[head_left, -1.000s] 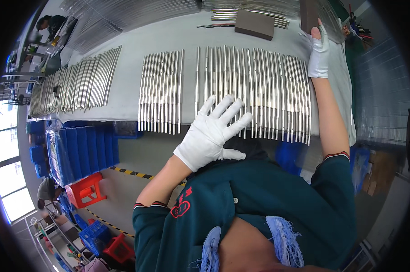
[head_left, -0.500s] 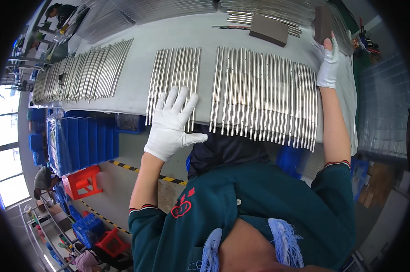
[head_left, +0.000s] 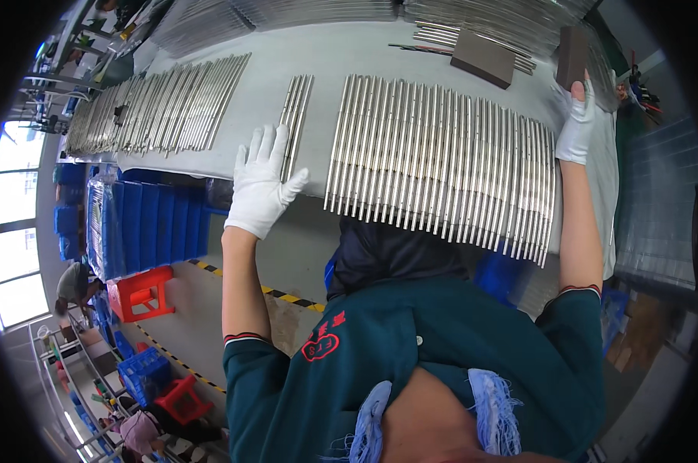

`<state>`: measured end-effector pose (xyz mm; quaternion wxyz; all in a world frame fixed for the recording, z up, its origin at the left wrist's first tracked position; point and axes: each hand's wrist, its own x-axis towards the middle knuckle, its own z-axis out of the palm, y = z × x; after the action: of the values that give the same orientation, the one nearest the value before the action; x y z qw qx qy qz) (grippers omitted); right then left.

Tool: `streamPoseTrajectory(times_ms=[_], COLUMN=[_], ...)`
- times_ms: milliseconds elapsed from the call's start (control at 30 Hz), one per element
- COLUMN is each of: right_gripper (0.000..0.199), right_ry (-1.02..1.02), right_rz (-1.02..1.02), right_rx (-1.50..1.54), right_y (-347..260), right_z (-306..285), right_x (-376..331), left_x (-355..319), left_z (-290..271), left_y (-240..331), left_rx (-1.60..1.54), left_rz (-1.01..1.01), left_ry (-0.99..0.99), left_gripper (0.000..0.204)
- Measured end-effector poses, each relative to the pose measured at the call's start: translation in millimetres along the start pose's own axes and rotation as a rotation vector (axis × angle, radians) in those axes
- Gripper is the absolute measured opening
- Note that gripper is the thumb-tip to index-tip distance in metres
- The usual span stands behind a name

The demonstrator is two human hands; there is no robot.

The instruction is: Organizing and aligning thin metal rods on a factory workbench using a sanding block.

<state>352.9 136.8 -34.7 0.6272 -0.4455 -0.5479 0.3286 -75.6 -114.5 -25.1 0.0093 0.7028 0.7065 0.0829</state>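
Observation:
My left hand point(head_left: 260, 181), in a white glove, has its fingers spread and its thumb out. Its fingertips lie beside a narrow group of thin metal rods point(head_left: 296, 116), at their left. To the right, a wide row of similar rods point(head_left: 441, 154) lies side by side, the near ends jutting past the table edge. At the far right, my gloved right hand point(head_left: 575, 127) is closed on the near end of a dark brown block point(head_left: 572, 58). The thumb shows against the block; the other fingers are partly hidden.
More metal rods point(head_left: 164, 104) lie at the left on the pale-covered table point(head_left: 210, 166). A second brown block point(head_left: 482, 58) rests by several loose rods at the back. Clear plastic packs point(head_left: 318, 11) line the far edge. Blue crates point(head_left: 160, 231) and a red stool point(head_left: 142, 295) stand below left.
Most rods of the middle group now lie with the wide row on the right, leaving a few behind. My left hand has moved left. My right hand stays at the block. The view has shifted slightly.

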Motion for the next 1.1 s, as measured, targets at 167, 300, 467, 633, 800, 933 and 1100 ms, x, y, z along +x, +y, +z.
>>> streamPoseTrajectory(times_ms=[167, 300, 467, 633, 800, 933, 1100], right_gripper=[0.063, 0.064, 0.066, 0.069, 0.077, 0.081, 0.085], right_ry=[-0.025, -0.051, 0.001, -0.126, -0.270, -0.313, -0.406], right_rz=[-0.022, -0.037, -0.080, -0.261, -0.312, -0.399, -0.401], right_rx=[0.024, 0.056, -0.065, -0.208, -0.251, -0.294, -0.276], right_y=[2, 5, 6, -12, -12, -22, -28], right_z=[2, -3, -5, 9, 14, 36, 44], right_x=[2, 5, 1, -14, -26, -38, -44], left_x=[-4, 0, 9, 40, 70, 71, 71], left_z=[4, -3, 0, 5, 5, 9, 4], left_y=[2, 30, 38, 34, 40, 39, 49], left_rx=[-0.011, 0.053, -0.358, -1.407, -1.821, -1.911, -1.909], left_rz=[-0.043, 0.057, 0.120, -0.173, -0.283, -0.302, -0.307], left_ry=[-0.032, -0.053, -0.009, 0.043, 0.194, 0.180, 0.162], left_gripper=[0.087, 0.088, 0.088, 0.104, 0.117, 0.119, 0.121])
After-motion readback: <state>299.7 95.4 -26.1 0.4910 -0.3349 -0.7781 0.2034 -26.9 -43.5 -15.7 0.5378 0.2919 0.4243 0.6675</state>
